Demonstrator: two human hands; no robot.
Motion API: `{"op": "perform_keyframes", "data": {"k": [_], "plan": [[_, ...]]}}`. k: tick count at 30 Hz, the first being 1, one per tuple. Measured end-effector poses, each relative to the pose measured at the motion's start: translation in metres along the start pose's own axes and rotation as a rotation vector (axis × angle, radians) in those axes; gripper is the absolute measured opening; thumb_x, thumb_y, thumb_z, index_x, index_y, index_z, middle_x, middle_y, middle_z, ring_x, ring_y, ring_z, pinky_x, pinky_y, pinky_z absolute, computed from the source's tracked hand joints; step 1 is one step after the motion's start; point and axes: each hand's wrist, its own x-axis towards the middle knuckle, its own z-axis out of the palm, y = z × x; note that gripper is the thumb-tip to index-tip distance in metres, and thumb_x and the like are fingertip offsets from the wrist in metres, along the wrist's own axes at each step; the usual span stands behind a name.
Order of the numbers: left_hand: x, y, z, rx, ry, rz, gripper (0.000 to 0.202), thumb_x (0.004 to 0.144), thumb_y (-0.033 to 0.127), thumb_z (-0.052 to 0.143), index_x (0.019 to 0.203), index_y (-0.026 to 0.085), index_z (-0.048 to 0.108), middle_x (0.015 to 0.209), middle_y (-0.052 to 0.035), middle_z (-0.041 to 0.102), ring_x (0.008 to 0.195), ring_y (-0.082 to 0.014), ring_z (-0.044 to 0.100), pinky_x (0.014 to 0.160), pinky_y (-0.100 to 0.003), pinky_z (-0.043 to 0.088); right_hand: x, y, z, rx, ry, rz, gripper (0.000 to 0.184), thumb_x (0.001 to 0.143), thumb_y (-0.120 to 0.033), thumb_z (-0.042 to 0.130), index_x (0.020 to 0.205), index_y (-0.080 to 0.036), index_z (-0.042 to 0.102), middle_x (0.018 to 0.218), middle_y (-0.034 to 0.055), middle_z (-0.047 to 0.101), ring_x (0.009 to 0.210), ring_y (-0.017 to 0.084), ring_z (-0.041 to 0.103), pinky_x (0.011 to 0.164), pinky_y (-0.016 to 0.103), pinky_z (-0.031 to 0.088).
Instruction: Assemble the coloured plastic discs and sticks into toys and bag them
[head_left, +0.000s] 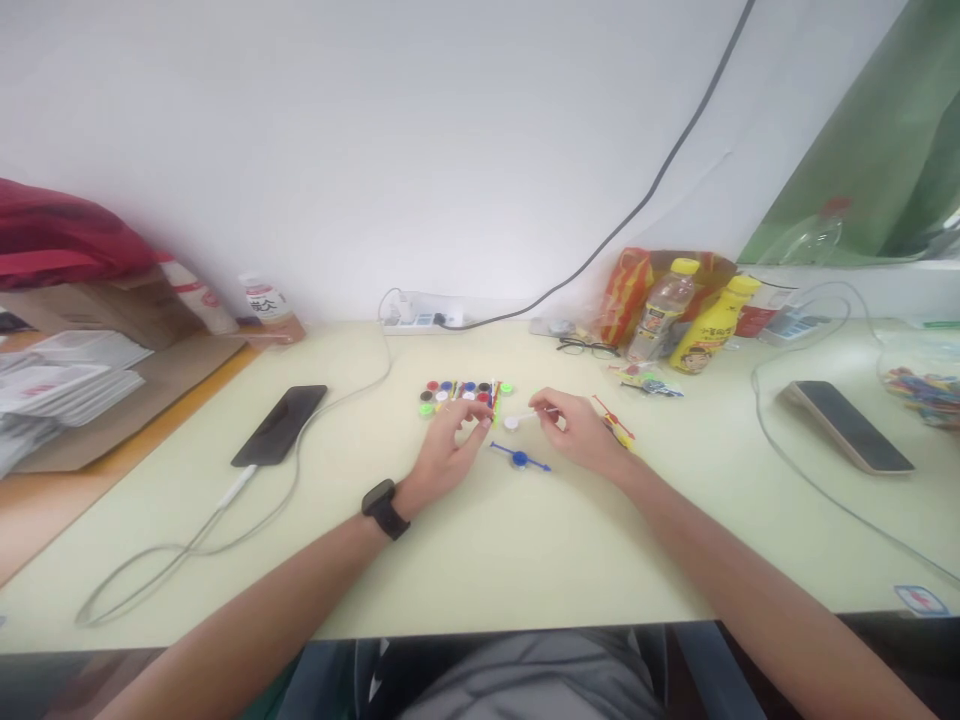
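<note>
My left hand (448, 447), with a black watch on the wrist, rests on the pale table (480, 540), its fingers curled and reaching the near edge of a cluster of small coloured discs (463, 394). What its fingertips hold is too small to make out. My right hand (576, 428) pinches a thin white stick with a white disc on its end (517, 420). A blue stick with a blue disc (520, 458) lies on the table between my hands. Red and yellow sticks (616, 423) lie just right of my right hand.
A black phone (280, 425) on a white cable lies to the left, another phone (847, 424) to the right. Bottles (701, 325), an orange bag, glasses (587, 347) and a power strip (420, 318) line the wall. Papers and boxes sit far left, a bag of coloured parts (924, 385) far right.
</note>
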Motion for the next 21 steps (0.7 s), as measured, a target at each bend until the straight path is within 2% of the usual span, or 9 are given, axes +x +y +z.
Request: {"op": "perform_keyframes", "data": {"k": [12, 18, 21], "plan": [[0.001, -0.003, 0.001, 0.013, 0.003, -0.03, 0.014, 0.102, 0.032, 0.058, 0.109, 0.024, 0.067, 0.105, -0.0041, 0.07, 0.096, -0.0215, 0.059, 0.083, -0.037, 0.045, 0.004, -0.01, 0.022, 0.141, -0.107, -0.018, 0.02, 0.096, -0.016, 0.051, 0.104, -0.02, 0.068, 0.098, 0.0042, 0.074, 0.085, 0.018, 0.066, 0.072, 0.027, 0.046], [0.002, -0.002, -0.001, 0.016, -0.004, -0.032, 0.015, 0.102, 0.032, 0.057, 0.109, 0.024, 0.067, 0.106, -0.0041, 0.07, 0.097, -0.021, 0.06, 0.084, -0.036, 0.045, -0.001, -0.016, 0.014, 0.153, -0.215, -0.05, 0.025, 0.091, -0.01, 0.05, 0.103, -0.02, 0.069, 0.1, 0.0037, 0.073, 0.087, 0.018, 0.065, 0.072, 0.027, 0.047], [0.001, -0.001, -0.002, 0.001, -0.03, -0.043, 0.015, 0.101, 0.03, 0.056, 0.109, 0.023, 0.067, 0.106, -0.0042, 0.07, 0.094, -0.0203, 0.061, 0.083, -0.035, 0.046, -0.003, -0.016, 0.007, 0.093, -0.259, -0.092, 0.03, 0.093, -0.008, 0.044, 0.105, -0.021, 0.069, 0.104, 0.0057, 0.072, 0.096, 0.02, 0.065, 0.084, 0.032, 0.049]]}}
